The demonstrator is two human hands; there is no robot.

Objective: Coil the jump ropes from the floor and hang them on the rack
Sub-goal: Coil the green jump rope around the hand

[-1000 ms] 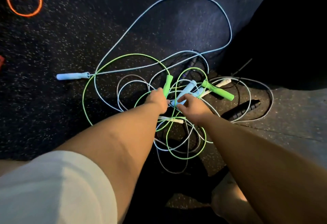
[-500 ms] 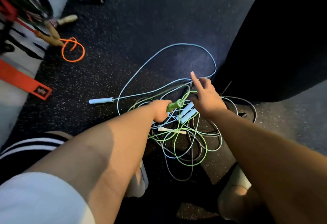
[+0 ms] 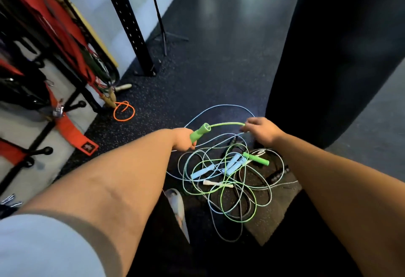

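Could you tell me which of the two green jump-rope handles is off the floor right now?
The green handle gripped in the left hand, pointing up; the other green handle lies in the tangle on the floor.

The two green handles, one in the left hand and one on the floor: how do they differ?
The held green handle is lifted, in the left hand; the floor green handle lies in the rope tangle, untouched. The held one points up; the floor one lies flat. Both are the same green.
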